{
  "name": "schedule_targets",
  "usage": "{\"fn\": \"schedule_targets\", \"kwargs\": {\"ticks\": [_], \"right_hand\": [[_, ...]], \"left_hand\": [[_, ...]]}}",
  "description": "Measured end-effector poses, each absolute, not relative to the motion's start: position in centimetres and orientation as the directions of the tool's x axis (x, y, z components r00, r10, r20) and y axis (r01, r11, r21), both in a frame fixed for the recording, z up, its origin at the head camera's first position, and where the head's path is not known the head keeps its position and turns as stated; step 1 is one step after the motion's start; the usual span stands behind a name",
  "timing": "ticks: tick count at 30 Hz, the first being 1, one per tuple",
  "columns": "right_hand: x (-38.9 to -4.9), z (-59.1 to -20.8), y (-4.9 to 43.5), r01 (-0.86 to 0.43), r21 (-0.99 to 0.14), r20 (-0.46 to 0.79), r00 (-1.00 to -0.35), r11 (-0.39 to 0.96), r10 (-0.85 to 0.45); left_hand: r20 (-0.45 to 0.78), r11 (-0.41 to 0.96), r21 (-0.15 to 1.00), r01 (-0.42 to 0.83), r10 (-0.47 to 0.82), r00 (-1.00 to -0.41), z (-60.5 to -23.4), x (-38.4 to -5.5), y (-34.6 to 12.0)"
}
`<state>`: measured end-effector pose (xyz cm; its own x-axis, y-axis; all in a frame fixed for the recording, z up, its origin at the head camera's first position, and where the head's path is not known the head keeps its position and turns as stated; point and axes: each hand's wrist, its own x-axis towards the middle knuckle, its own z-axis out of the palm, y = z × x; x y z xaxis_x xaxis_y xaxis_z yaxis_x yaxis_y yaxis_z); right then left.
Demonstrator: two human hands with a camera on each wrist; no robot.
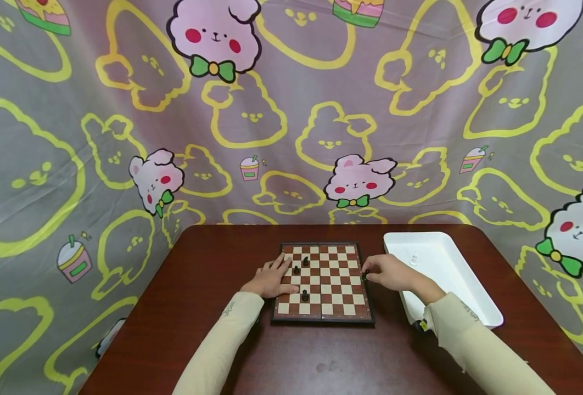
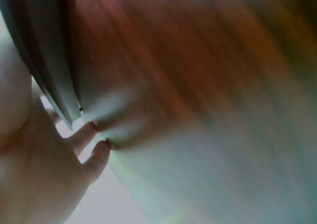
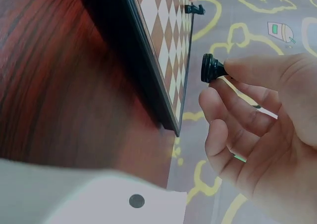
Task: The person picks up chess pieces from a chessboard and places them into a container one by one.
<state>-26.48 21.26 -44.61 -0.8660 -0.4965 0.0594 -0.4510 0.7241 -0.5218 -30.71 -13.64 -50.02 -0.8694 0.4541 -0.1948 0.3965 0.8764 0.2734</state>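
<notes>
A checkered chessboard (image 1: pixel 341 280) with a fold line down its middle lies on the table. My left hand (image 1: pixel 270 278) rests on its left edge, fingers spread; in the left wrist view this hand (image 2: pixel 44 159) has two fingertips at the tabletop beside the dark board side. Three black chess pieces stand on the left half, among them a piece (image 1: pixel 304 295) near the thumb and a knight (image 1: pixel 306 261) farther back. At the right edge, my right hand (image 1: pixel 392 272) pinches a black chess piece (image 3: pixel 213 68) between thumb and fingers, its round base pointing outward.
Right of the board stands a white tray (image 1: pixel 449 249), with small pale pieces (image 1: pixel 413 258) inside. A small black and yellow item (image 1: pixel 422 325) shows at its near left corner. The brown table (image 1: pixel 212 258) meets a cartoon-print curtain (image 1: pixel 291 126) behind and at both sides.
</notes>
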Motion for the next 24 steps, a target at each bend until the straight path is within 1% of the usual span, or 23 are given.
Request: {"fn": "schedule_targets", "kwargs": {"ticks": [7, 12, 24], "right_hand": [[-26.7, -44.7, 22.1, -0.459, -0.537, 0.077, -0.862, 0.708, -0.500], [-26.9, -44.9, 22.6, -0.471, -0.530, 0.096, -0.859, 0.705, -0.502], [-26.9, -44.7, 23.9, -0.455, -0.519, 0.129, -0.879, 0.724, -0.460]], "left_hand": [[-0.186, 0.875, 0.274, 0.400, 0.456, -0.870, -50.0, -30.8, -13.6], [-0.202, 0.877, 0.273, 0.396, 0.455, -0.868, -50.0, -30.8, -13.6], [-0.199, 0.881, 0.266, 0.391, 0.448, -0.872, -50.2, -31.0, -13.6]]}}
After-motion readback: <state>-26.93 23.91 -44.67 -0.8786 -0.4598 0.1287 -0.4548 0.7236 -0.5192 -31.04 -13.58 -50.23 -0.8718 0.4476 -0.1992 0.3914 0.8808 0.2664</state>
